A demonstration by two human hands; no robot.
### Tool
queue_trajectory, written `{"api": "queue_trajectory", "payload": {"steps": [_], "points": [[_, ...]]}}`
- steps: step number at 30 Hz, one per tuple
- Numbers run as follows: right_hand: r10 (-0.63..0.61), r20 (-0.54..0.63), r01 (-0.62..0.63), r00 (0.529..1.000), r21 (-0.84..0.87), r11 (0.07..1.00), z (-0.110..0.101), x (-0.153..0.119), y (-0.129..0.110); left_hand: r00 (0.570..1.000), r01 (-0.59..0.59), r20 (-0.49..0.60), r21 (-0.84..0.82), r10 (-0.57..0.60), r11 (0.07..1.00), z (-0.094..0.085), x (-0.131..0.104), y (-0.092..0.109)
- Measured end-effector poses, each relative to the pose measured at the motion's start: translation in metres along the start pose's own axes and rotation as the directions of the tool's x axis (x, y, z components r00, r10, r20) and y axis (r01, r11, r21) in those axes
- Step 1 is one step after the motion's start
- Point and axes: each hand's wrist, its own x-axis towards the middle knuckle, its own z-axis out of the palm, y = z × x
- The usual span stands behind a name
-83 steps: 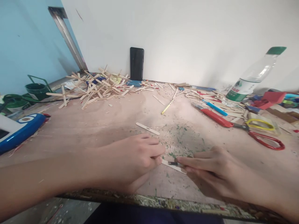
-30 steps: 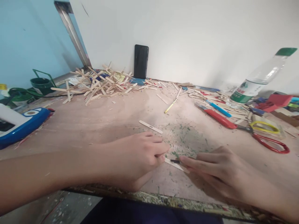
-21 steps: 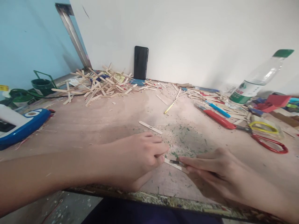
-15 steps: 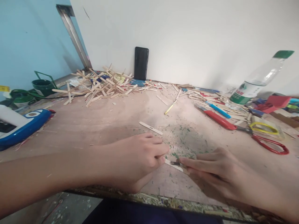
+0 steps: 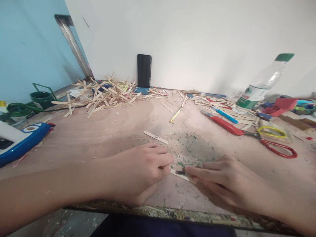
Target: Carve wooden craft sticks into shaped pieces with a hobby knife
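Observation:
A flat wooden craft stick (image 5: 179,174) lies on the plywood table (image 5: 98,138) near its front edge. My left hand (image 5: 140,171) pins the stick's left end with closed fingers. My right hand (image 5: 222,181) grips a small tool whose dark blade tip (image 5: 180,172) rests on the stick's middle; the tool's handle is hidden inside the fist. Green shavings (image 5: 190,148) are scattered just beyond both hands. A second loose stick (image 5: 156,137) lies a little farther back.
A heap of wooden sticks (image 5: 103,93) fills the back left, with a black phone (image 5: 144,70) leaning on the wall. Red scissors (image 5: 271,144), a red knife (image 5: 225,125), a blue pen (image 5: 225,115) and a plastic bottle (image 5: 261,85) lie at the right. A blue-and-white object (image 5: 19,140) sits at the left.
Both hands stay on the stick with the blade tip on it; only the view shifts slightly.

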Motion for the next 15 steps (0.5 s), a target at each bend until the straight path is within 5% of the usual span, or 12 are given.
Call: {"api": "queue_trajectory", "payload": {"steps": [7,15], "points": [[0.144,0.034,-0.148,0.989,0.288,0.946,0.0011,0.0074,-0.0063,1.000,0.011,0.005,-0.026,-0.011,1.000,-0.0009,0.0004,0.0005],[0.060,0.020,-0.062,0.998,0.119,0.991,0.0032,-0.0018,0.0021,0.998,0.029,0.062,-0.021,-0.028,0.999,-0.0030,-0.0007,0.0007]]}}
